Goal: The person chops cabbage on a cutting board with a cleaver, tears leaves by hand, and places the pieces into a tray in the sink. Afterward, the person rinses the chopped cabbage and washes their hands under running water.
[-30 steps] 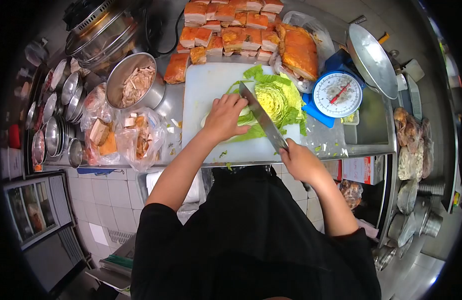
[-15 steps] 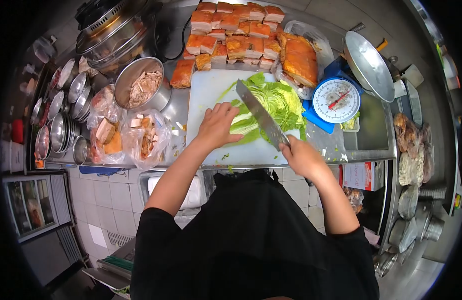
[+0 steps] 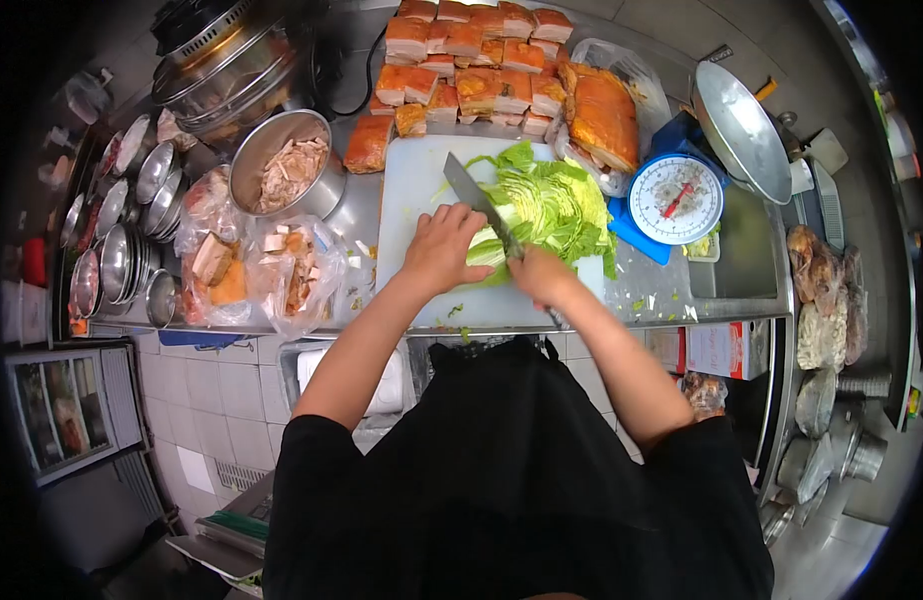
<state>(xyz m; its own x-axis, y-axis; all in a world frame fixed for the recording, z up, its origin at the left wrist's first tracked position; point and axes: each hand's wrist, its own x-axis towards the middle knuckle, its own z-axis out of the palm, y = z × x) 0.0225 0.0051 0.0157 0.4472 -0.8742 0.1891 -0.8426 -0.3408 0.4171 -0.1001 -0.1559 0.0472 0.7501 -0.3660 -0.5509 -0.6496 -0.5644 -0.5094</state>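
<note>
A white cutting board carries a green, leafy cabbage, much of it in thin slices spread to the right. My left hand holds the uncut part at the left, fingers bent over it and thumb apart. The fingers hide most of that part. In my right hand is the handle of a large kitchen knife. Its broad blade slants up to the left, close beside my left fingertips, between the held part and the slices.
Behind the board lie roast pork blocks and a larger slab. A dial scale stands right. Left are a metal pot of sliced meat, plastic bags of meat chunks and stacked metal bowls.
The knife and my right hand have moved left, bringing the blade close to my left fingers. My left hand keeps nearly the same place on the cabbage.
</note>
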